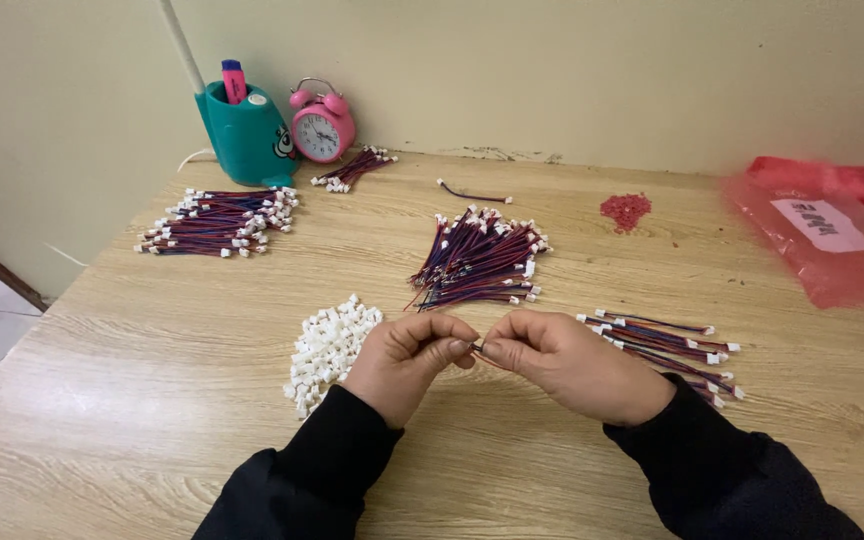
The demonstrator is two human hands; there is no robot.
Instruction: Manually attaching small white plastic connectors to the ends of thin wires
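While both hands meet just above the bench (152, 420), they pinch one thin red and blue wire (479, 350) between them. The left hand (407, 360) is closed on one end with thumb and finger, and the right hand (567, 362) is closed on the other, maybe so the tiny tip stays steady.

Just left of the left hand lies a heap of small white plugs (329, 350), close enough to grab. Just beside the right hand lies a small row of wires (667, 352) with white ends, spread flat.

A bit farther back sits a big loose bunch of wires (477, 258), fanned out. Off to the left is a neat stack of wires (220, 222). A little pile of red bits (625, 210) and a red plastic bag (822, 235) lie on the right. By the wall stand a teal pen cup (245, 135) and a pink clock (322, 128), with a few more wires (352, 168) in front.
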